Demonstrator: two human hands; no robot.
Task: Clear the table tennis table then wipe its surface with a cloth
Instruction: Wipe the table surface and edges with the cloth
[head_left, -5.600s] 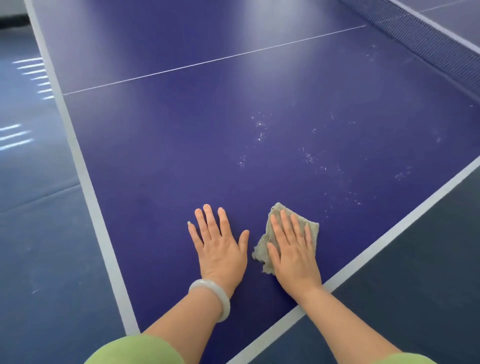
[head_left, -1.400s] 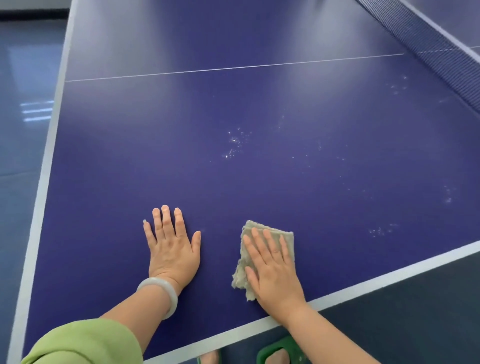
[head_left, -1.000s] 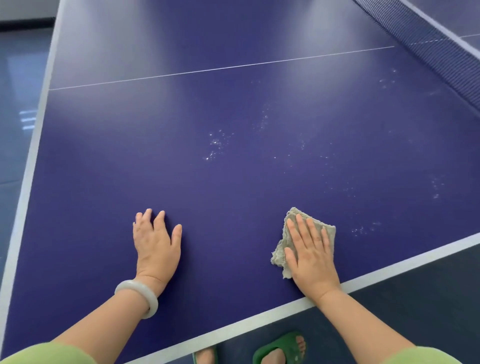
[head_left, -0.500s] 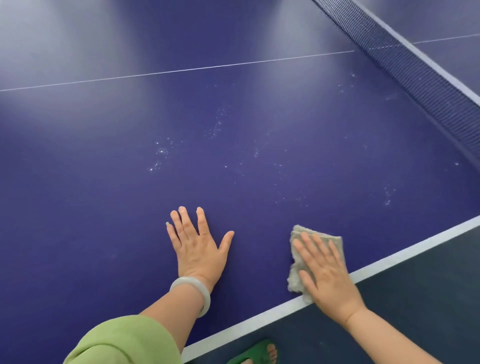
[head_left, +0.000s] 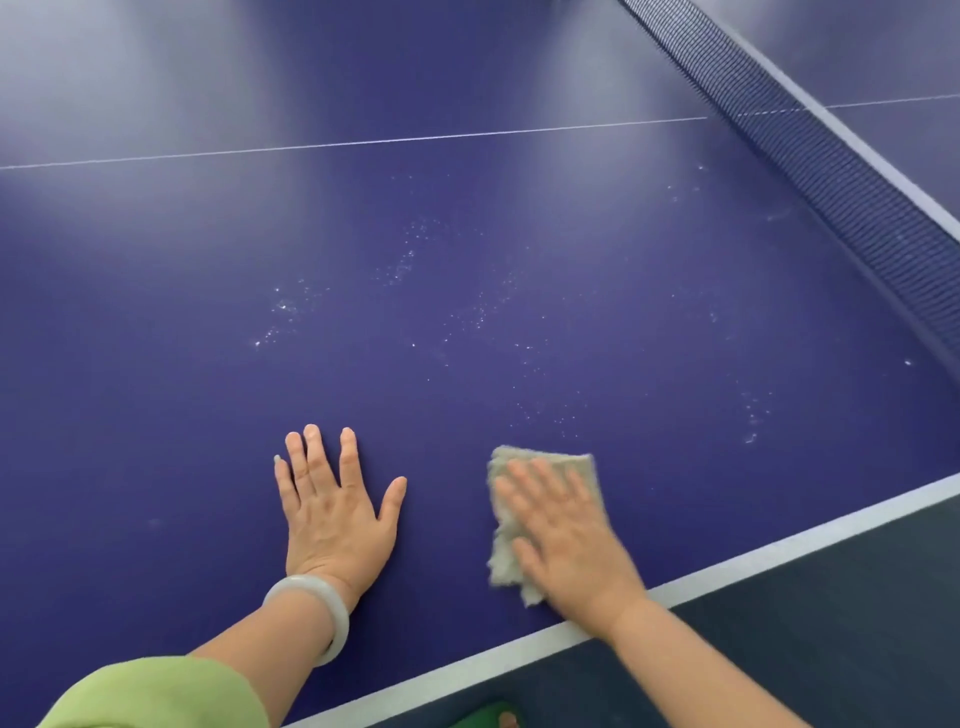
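Right hand (head_left: 566, 540) and cloth (head_left: 543, 461) were motion-blurred, so the fingers were hard to resolve; they appeared straight, slightly apart, pressed flat on the cloth, not curled round it. Most of the cloth was covered by that hand. Cloth was located on the table (head_left: 467, 234) just inside the white edge line (head_left: 727, 566), near side. Left hand (head_left: 332, 514) was laid flat beside it, apart from the cloth, fingers straight and spread. Sandal (head_left: 483, 719) and green sleeve (head_left: 156, 696) were cut off by the frame. Versus 0.5 s earlier: right hand was sharp then; cloth was shifted slightly toward the left hand. Counted: two hands, one cloth, one bracelet (head_left: 322, 597), one net (head_left: 841, 171), scattered white specks (head_left: 283, 309) unwiped.
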